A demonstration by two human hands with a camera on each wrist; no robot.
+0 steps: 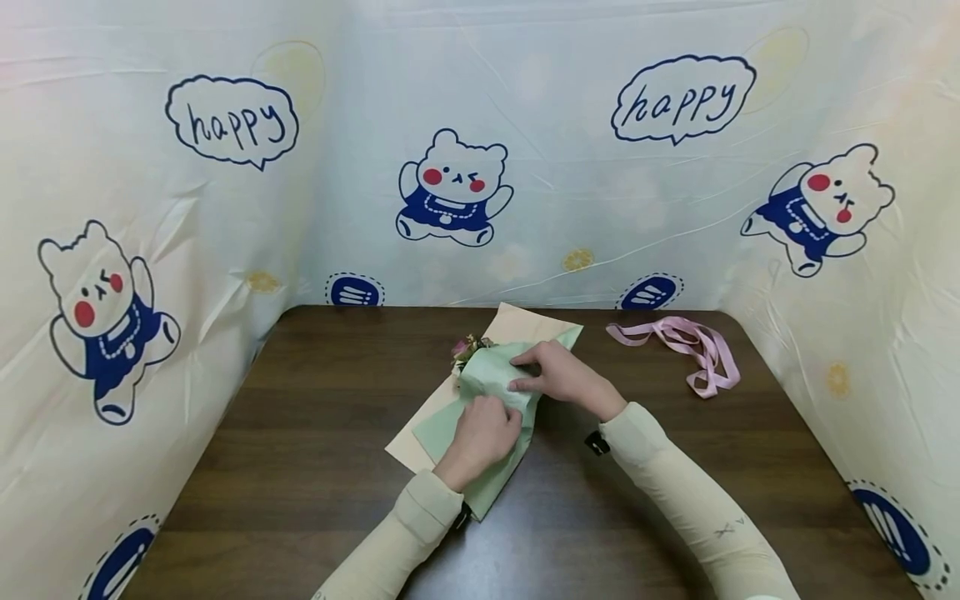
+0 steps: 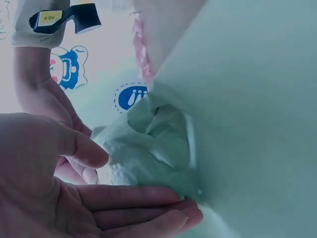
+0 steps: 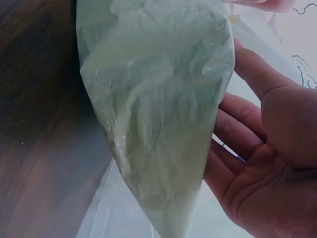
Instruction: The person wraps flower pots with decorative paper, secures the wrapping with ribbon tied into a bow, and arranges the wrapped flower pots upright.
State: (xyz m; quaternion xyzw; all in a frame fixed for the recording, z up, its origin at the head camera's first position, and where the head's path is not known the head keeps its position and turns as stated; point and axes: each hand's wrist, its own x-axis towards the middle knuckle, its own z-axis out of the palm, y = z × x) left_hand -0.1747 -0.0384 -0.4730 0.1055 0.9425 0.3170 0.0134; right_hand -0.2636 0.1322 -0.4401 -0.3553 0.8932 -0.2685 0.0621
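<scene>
A sheet of pale green wrapping paper (image 1: 491,372) lies folded over a small bouquet of flowers (image 1: 467,350), with a cream sheet (image 1: 427,425) beneath. Only some pinkish and yellowish blooms show at its upper left; paper hides the rest. My left hand (image 1: 482,435) presses the lower part of the fold. Its fingers (image 2: 133,196) extend nearly straight along the crumpled green paper, thumb apart. From the right, my right hand (image 1: 564,377) holds the fold's upper part. In the right wrist view, its thumb (image 3: 257,74) meets the paper's edge and its fingers curve behind.
A loose pink ribbon (image 1: 701,350) lies at the back right of the dark wooden table (image 1: 315,442). A patterned cloth (image 1: 570,167) with bear drawings hangs around the back and sides.
</scene>
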